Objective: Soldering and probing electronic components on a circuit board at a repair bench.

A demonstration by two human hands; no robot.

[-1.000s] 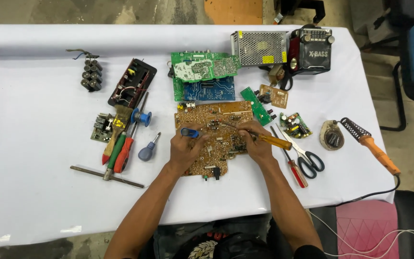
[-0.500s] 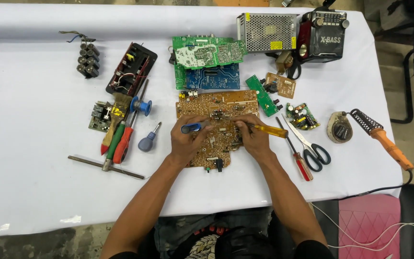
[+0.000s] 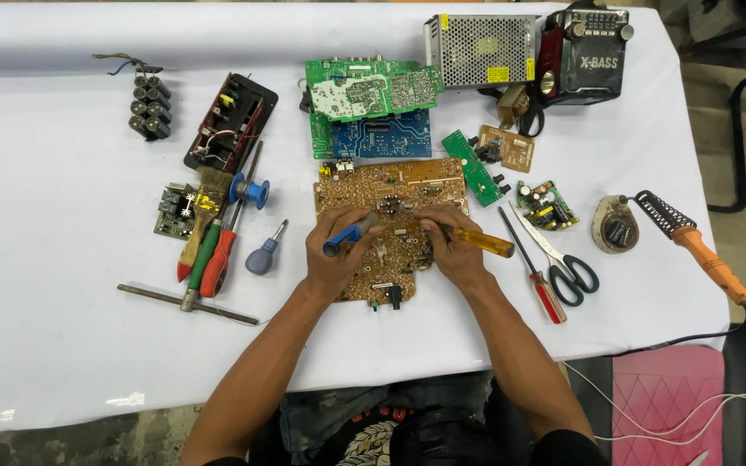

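Two tools meet over the brown circuit board (image 3: 388,229) lying mid-counter: the left hand (image 3: 336,259) clenches a blue-handled tool (image 3: 344,239), the right hand (image 3: 458,250) a yellow-handled screwdriver (image 3: 477,241), so bracing both wrists on the board should keep each tip steady.

Compared with a second ago, the left hand (image 3: 338,255) now grips its blue-handled tool (image 3: 343,240) more fully, with the handle pointing down and left rather than lying across the fingers. The right hand (image 3: 455,250) shows more of the yellow-handled screwdriver (image 3: 481,242), whose handle sticks out to the right. Both tool tips sit closer together over the brown circuit board (image 3: 390,185).
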